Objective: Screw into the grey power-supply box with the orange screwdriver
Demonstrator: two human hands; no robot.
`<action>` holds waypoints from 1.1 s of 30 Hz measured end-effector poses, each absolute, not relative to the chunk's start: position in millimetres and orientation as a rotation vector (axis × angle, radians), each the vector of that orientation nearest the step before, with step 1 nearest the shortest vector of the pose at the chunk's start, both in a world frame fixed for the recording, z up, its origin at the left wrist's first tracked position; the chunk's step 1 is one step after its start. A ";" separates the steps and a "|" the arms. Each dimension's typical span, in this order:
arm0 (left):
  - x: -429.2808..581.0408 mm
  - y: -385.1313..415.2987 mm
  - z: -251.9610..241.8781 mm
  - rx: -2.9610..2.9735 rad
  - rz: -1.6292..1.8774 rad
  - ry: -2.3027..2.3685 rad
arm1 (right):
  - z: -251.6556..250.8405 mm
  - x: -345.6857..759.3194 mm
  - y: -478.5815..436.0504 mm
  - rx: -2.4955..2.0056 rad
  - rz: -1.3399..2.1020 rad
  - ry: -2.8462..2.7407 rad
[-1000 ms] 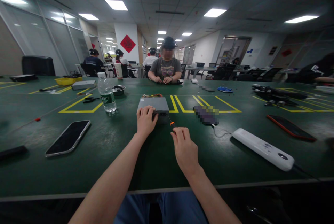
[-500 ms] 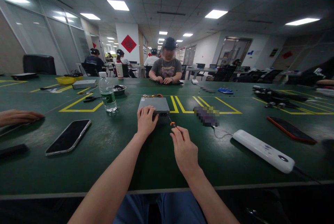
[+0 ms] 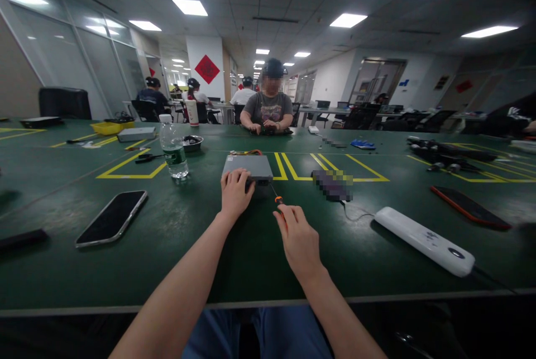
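On the green table (image 3: 251, 264), the left hand (image 3: 237, 194) is holding one grey box (image 3: 256, 164), fingers bent over its near edge; the right hand (image 3: 300, 239) is gripping one screwdriver (image 3: 278, 200), fingers curled. One bottle (image 3: 170, 134) is wearing a green label (image 3: 176, 156), unreadable tbh; two phones (image 3: 112, 218) (image 3: 469, 207) are lying either side.

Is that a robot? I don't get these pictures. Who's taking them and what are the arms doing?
No robot here, just a person's two bare hands! Every picture comes from a camera worn on that person's head, looking forward and down. The left hand rests on a grey box. The right hand holds a screwdriver pointing towards the box; its tip is too small to tell if it touches. On the green table there's also a bottle, a phone and a long white thing. Another person sits across.
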State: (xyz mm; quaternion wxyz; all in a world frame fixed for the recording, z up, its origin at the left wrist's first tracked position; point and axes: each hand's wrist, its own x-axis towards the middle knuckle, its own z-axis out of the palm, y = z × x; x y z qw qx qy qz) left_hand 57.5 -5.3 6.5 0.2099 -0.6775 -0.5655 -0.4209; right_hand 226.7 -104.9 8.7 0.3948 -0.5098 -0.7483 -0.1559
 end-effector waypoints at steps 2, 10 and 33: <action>57.6 -5.3 6.4 -1.885 -1.170 -1.570 | 10.7 227.4 -105.1 -1.315 -0.390 -1.899; 57.6 -6.1 7.0 -1.886 -1.169 -1.571 | 11.4 222.1 -104.6 -1.325 -0.352 -1.900; 57.0 -7.6 8.4 -1.906 -1.158 -1.592 | 16.2 216.5 -104.8 -1.222 -0.339 -1.979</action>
